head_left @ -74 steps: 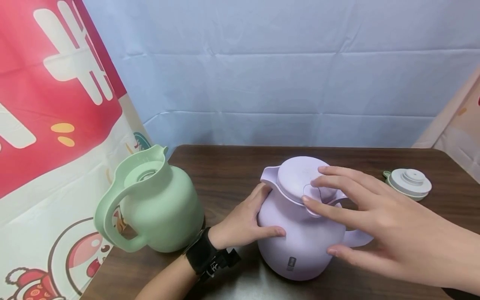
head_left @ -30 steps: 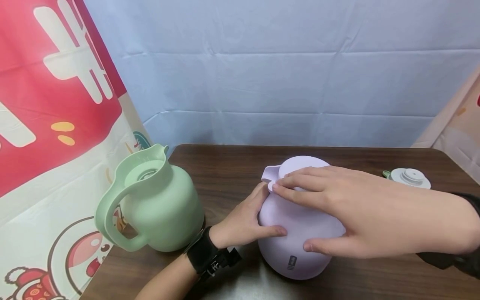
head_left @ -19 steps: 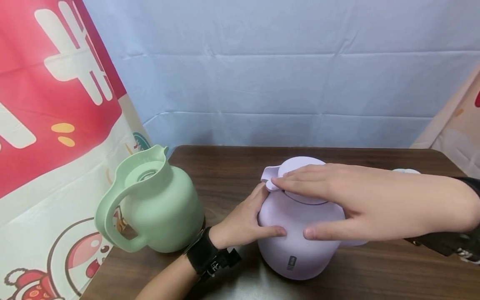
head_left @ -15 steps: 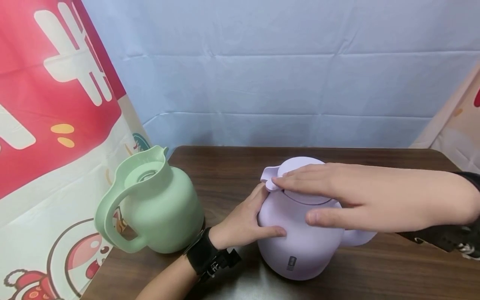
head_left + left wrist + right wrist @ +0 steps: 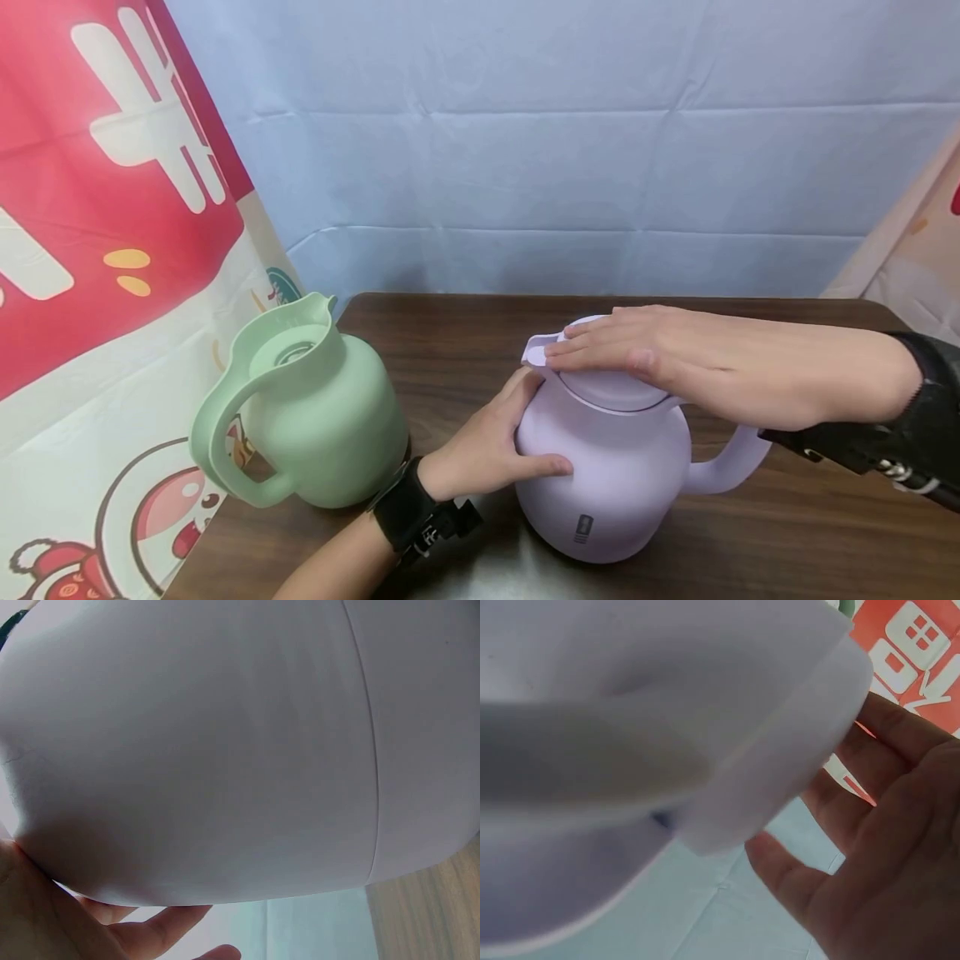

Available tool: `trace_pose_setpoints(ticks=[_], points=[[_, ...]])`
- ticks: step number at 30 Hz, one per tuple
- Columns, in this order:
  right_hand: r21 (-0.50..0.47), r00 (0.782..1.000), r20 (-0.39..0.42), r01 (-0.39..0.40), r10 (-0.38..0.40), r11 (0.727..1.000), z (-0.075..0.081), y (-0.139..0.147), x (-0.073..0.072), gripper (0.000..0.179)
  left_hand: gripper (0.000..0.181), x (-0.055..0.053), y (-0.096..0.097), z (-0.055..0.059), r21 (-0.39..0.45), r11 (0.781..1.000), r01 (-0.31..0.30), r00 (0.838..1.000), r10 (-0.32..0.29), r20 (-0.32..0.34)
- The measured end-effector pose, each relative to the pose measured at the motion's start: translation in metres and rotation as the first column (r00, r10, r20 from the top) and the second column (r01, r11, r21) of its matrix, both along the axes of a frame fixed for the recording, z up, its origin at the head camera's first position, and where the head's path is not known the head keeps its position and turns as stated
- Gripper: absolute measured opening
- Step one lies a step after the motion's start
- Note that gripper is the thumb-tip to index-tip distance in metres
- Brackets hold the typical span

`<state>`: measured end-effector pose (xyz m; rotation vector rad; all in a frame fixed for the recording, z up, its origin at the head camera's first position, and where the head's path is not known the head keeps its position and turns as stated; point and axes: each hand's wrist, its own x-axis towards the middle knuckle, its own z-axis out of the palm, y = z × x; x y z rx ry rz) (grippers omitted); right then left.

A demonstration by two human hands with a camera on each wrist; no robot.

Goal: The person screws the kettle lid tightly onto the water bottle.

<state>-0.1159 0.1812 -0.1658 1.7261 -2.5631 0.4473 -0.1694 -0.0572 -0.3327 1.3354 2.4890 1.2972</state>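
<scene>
A lilac thermos jug [image 5: 607, 467] stands upright on the brown table, its handle at the right. My left hand [image 5: 480, 450] holds the jug's left side, thumb across the front and fingers round the back; the left wrist view shows those fingers [image 5: 161, 930] along the jug's body. On top, my right hand [image 5: 637, 346] lies over the round lilac lid [image 5: 611, 392], fingers straight and together. Their tips reach the lid's small tab [image 5: 536, 357], which points toward the spout. The right wrist view has the right thumb [image 5: 776, 866] beside the lid's edge.
A green thermos jug [image 5: 330, 417] stands to the left, behind my left wrist, its handle turned toward me. Pale blue cloth [image 5: 480, 167] hangs behind the table [image 5: 450, 333], and a red and white printed cloth [image 5: 120, 250] hangs at the left.
The lilac lid's tab has swung clockwise from the front right to the spout side under my right hand. My right forearm now covers the white and green lid. The left hand has stayed put.
</scene>
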Motion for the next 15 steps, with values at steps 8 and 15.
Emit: trace_pose_setpoints(ticks=[8, 15], points=[[0.139, 0.952, 0.038, 0.296, -0.304, 0.945, -0.0055, -0.0033, -0.0011, 0.045, 0.088, 0.0007, 0.0011, 0.0006, 0.018, 1.0, -0.003, 1.0, 0.003, 0.004], [0.174, 0.935, 0.076, 0.33, -0.347, 0.928, -0.0046, -0.0012, -0.0032, 0.044, 0.088, 0.001, 0.0015, -0.0002, 0.012, 1.0, -0.009, 1.0, 0.009, -0.015]])
